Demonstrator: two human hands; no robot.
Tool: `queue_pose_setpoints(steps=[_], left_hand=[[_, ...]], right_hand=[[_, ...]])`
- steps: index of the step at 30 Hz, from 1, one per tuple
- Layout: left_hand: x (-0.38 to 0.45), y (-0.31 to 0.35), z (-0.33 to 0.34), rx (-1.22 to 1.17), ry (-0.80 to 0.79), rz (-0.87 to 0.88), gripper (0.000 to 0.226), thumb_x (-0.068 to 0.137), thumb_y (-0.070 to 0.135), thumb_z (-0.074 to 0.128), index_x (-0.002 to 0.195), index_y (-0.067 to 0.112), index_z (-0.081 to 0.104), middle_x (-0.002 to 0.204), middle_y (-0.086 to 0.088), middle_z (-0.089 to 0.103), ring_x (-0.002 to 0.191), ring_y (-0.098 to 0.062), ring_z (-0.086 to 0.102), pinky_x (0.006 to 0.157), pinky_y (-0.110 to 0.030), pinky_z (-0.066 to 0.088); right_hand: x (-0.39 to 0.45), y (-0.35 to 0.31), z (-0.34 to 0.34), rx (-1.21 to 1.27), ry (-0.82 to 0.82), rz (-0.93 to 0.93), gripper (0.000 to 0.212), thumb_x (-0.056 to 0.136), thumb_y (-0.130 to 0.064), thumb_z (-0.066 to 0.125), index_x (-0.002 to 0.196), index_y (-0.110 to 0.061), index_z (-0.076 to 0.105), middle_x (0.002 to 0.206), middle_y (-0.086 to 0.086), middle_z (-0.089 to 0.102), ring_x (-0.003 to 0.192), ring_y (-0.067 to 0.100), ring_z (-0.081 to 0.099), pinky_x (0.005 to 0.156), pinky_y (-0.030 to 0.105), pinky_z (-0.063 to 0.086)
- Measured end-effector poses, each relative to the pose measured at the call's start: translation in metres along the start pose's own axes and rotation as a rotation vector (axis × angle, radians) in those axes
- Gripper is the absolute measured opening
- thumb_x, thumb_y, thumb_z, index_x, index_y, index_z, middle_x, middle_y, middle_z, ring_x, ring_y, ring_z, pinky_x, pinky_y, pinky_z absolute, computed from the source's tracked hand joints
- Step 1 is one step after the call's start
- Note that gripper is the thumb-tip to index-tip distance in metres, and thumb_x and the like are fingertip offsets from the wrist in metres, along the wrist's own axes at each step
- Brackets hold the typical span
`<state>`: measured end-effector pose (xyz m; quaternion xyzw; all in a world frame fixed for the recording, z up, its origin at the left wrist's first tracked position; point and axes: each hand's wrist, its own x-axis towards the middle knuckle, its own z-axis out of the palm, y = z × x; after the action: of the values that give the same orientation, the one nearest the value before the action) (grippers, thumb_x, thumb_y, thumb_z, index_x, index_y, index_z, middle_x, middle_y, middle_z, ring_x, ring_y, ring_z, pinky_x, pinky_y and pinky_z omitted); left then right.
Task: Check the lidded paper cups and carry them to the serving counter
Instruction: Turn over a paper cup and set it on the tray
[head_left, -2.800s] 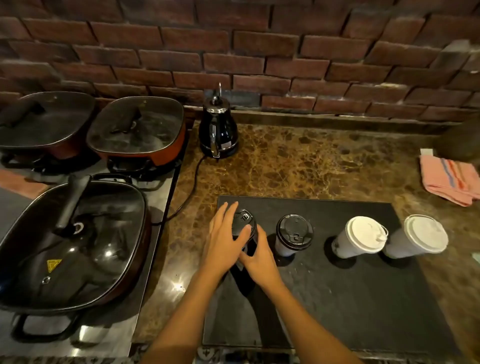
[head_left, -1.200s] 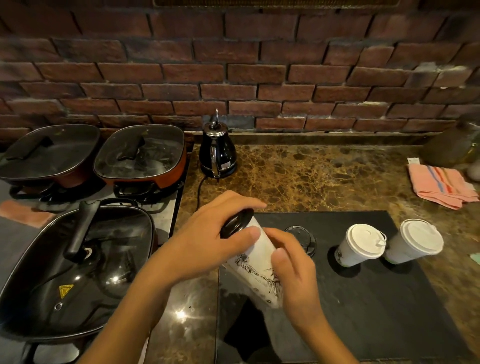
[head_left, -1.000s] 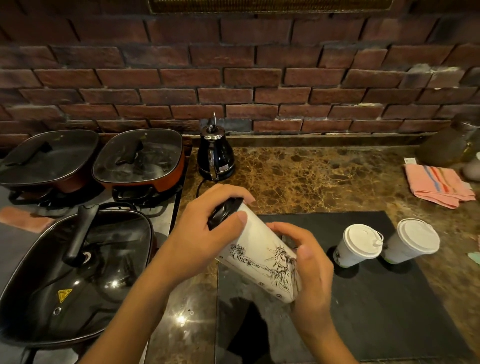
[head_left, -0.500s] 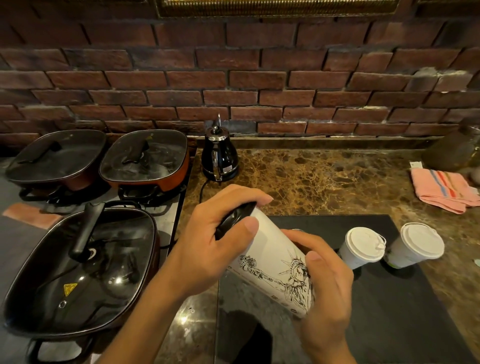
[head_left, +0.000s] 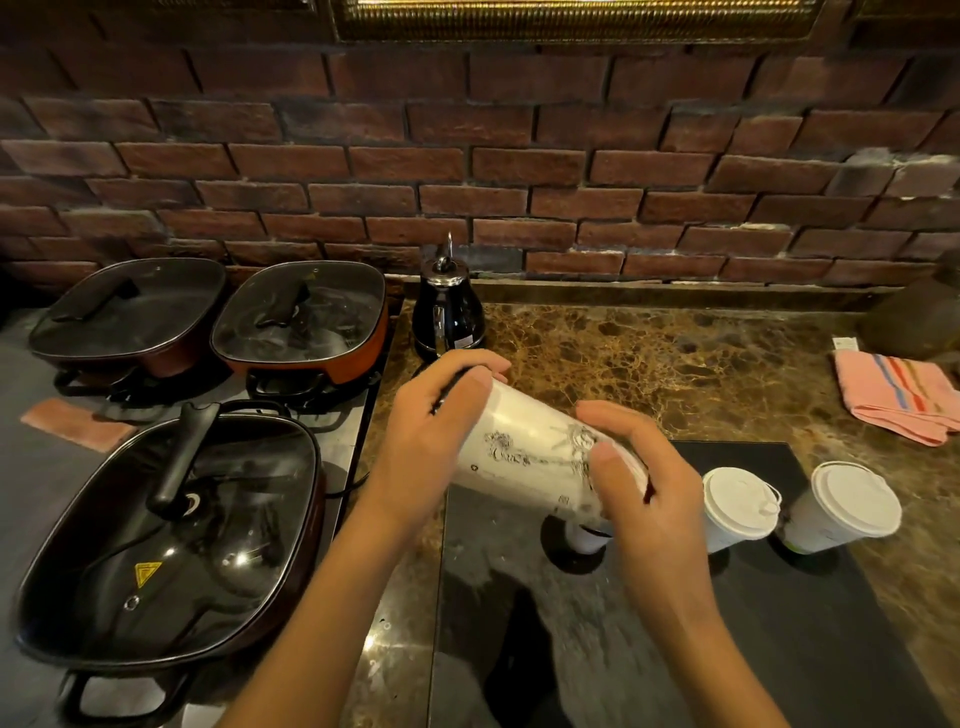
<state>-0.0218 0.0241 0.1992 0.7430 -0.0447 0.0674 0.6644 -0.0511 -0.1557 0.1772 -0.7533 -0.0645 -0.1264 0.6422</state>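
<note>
A tall white paper cup (head_left: 524, 447) with a black line drawing is held almost on its side above the counter. My left hand (head_left: 431, 436) wraps its black lid end, and my right hand (head_left: 644, 499) grips its base. Below the tilted cup a second cup (head_left: 584, 538) stands on the black slab (head_left: 779, 623); only its lower part shows. Two white-lidded cups, one (head_left: 737, 506) beside the other (head_left: 841, 506), stand upright on the slab to the right.
A black kettle (head_left: 448, 306) stands by the brick wall. Three lidded pans sit on the stove at left, the nearest (head_left: 171, 530) large and dark. A pink striped cloth (head_left: 898, 400) lies on the marble counter (head_left: 675, 364) at right.
The printed cup was lifted off the slab with both hands and tipped from upright to nearly horizontal, lid end to the left. The other cups stayed in place.
</note>
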Motion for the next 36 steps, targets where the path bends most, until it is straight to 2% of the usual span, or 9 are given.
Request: queue_pose_setpoints(steps=[5,12,17,19,22,25,30,33,36], left_hand=[[0.006,-0.002,0.001,-0.053,0.023,-0.109,0.035,0.093,0.043,0.047,0.110,0.025,0.072,0.103,-0.004,0.075,0.090,-0.022,0.073,0.073,-0.049,0.057],[0.001,-0.006,-0.001,-0.044,-0.013,0.031,0.042,0.092,0.046,0.048,0.108,0.016,0.072,0.101,-0.014,0.072,0.088,-0.043,0.067,0.069,-0.060,0.052],[0.001,-0.002,-0.001,0.042,-0.069,0.089,0.041,0.092,0.047,0.048,0.113,0.019,0.070,0.106,-0.003,0.071,0.092,-0.024,0.068,0.072,-0.038,0.052],[0.004,-0.001,-0.001,0.059,-0.066,0.073,0.041,0.091,0.048,0.048,0.113,0.021,0.071,0.106,0.002,0.071,0.092,-0.017,0.068,0.073,-0.031,0.050],[0.009,0.000,-0.005,0.013,-0.033,0.035,0.039,0.090,0.047,0.049,0.108,0.022,0.073,0.102,-0.002,0.073,0.090,-0.026,0.069,0.071,-0.046,0.053],[0.013,-0.001,-0.008,0.020,-0.008,-0.020,0.031,0.092,0.043,0.050,0.104,0.027,0.072,0.103,-0.002,0.074,0.093,-0.031,0.070,0.080,-0.059,0.054],[0.008,0.004,-0.005,-0.006,-0.042,0.003,0.038,0.088,0.051,0.047,0.103,0.026,0.072,0.104,0.000,0.073,0.093,-0.030,0.070,0.072,-0.044,0.055],[0.006,0.006,-0.006,-0.009,-0.086,0.038,0.039,0.089,0.051,0.047,0.105,0.025,0.071,0.106,0.000,0.071,0.093,-0.028,0.069,0.069,-0.038,0.055],[0.003,0.006,-0.008,0.036,-0.129,0.063,0.041,0.088,0.051,0.048,0.110,0.024,0.069,0.108,0.002,0.070,0.094,-0.021,0.069,0.070,-0.034,0.055]], right_hand=[[-0.002,0.007,-0.005,-0.245,-0.135,-0.119,0.043,0.082,-0.047,0.062,0.125,-0.040,0.060,0.123,-0.023,0.062,0.116,0.002,0.060,0.087,0.012,0.048],[-0.010,0.003,0.001,0.029,-0.070,0.098,0.041,0.072,-0.058,0.067,0.113,-0.058,0.067,0.116,-0.019,0.073,0.108,0.006,0.069,0.083,0.028,0.058],[-0.010,-0.002,0.003,0.322,-0.107,0.318,0.047,0.068,-0.055,0.069,0.112,-0.038,0.076,0.103,0.005,0.078,0.080,0.028,0.076,0.046,0.026,0.053],[-0.007,-0.002,0.000,0.351,-0.171,0.342,0.049,0.068,-0.054,0.074,0.113,-0.035,0.076,0.105,0.008,0.077,0.079,0.031,0.076,0.043,0.028,0.052],[-0.003,0.002,-0.008,0.242,-0.325,0.297,0.072,0.059,-0.065,0.085,0.125,-0.047,0.065,0.123,-0.008,0.071,0.098,0.021,0.074,0.061,0.033,0.061],[-0.001,0.003,-0.012,-0.091,-0.377,0.076,0.079,0.063,-0.059,0.083,0.133,-0.064,0.047,0.134,-0.027,0.057,0.122,0.002,0.059,0.090,0.021,0.054],[-0.003,0.003,-0.013,-0.261,-0.319,-0.013,0.077,0.069,-0.060,0.077,0.139,-0.055,0.045,0.132,-0.026,0.058,0.124,0.002,0.056,0.093,0.028,0.054],[-0.007,0.000,-0.014,-0.078,-0.318,0.121,0.074,0.066,-0.052,0.080,0.135,-0.048,0.055,0.126,-0.022,0.066,0.115,0.007,0.066,0.080,0.030,0.061],[-0.008,-0.003,-0.012,0.312,-0.371,0.290,0.057,0.066,-0.039,0.081,0.121,-0.041,0.069,0.113,-0.001,0.074,0.077,0.020,0.073,0.054,0.026,0.056]])
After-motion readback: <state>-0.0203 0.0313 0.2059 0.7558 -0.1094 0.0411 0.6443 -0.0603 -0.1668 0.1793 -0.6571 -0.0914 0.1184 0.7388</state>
